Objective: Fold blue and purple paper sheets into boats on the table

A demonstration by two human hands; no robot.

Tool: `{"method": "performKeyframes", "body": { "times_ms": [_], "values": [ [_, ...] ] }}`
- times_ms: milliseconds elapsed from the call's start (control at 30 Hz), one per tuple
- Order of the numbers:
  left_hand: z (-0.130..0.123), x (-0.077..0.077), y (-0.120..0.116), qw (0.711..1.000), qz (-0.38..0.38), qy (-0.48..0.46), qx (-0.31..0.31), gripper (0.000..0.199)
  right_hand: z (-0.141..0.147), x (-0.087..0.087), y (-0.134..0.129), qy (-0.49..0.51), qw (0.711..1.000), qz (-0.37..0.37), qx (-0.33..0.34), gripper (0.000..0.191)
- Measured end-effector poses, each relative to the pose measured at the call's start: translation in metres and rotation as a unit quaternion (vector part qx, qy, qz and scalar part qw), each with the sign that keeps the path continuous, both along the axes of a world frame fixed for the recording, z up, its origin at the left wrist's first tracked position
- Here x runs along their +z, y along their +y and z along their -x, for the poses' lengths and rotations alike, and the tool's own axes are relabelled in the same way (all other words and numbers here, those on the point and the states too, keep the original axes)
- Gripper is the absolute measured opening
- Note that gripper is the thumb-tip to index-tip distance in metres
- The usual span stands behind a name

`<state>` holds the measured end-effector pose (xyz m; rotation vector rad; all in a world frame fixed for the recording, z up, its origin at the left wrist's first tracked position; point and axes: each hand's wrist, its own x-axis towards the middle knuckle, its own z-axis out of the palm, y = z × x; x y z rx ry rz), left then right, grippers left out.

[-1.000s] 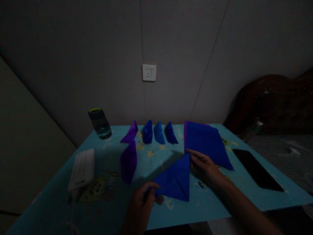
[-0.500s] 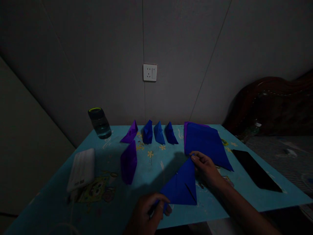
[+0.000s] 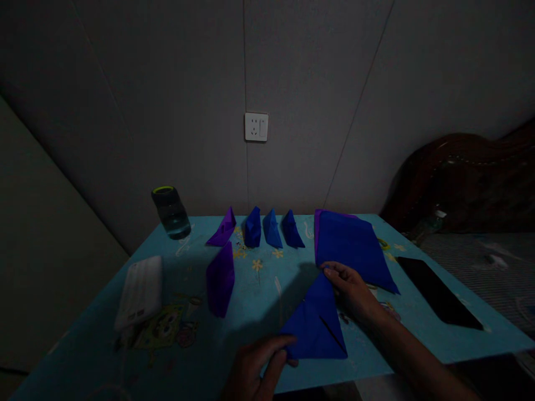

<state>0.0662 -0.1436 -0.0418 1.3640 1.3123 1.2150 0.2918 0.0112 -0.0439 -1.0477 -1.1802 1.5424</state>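
Note:
A folded sheet of blue paper (image 3: 314, 328), roughly triangular with a slit-like gap near its right side, is held above the table's front part. My left hand (image 3: 261, 365) pinches its lower left corner between thumb and fingers. At the top corner, my right hand (image 3: 349, 287) grips the paper with thumb and fingertips. Just beyond the right hand lies a stack of blue sheets (image 3: 351, 242), with purple paper (image 3: 317, 223) showing at its edges. Left of the folded piece stands a purple paper boat (image 3: 220, 281).
Along the back stand another purple boat (image 3: 224, 228) and several blue paper boats (image 3: 252, 228). A water bottle (image 3: 172, 214) stands at the back left, a white power bank (image 3: 140, 289) with a cable at the left. A black phone (image 3: 437, 289) lies near the right edge.
The folded blue paper has turned slightly, its bottom right corner moving right and toward me. My left hand has shifted a little to the right and its fingers have straightened.

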Motion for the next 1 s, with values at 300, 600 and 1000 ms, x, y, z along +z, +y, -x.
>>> {"method": "performKeyframes", "body": {
  "times_ms": [300,600,1000],
  "values": [
    [-0.005,-0.013,0.010,0.998,0.040,-0.007,0.055,0.045,0.001,0.012,-0.004,0.023,0.997,-0.016,-0.069,0.046],
    [-0.007,-0.018,0.012,0.991,0.068,-0.095,0.067,0.062,-0.002,0.024,-0.017,-0.063,0.977,-0.154,-0.133,0.034],
    [0.002,-0.019,0.019,0.989,0.044,-0.136,0.039,0.064,0.014,0.053,-0.046,-0.167,0.943,-0.225,-0.178,0.039]
  ]
}}
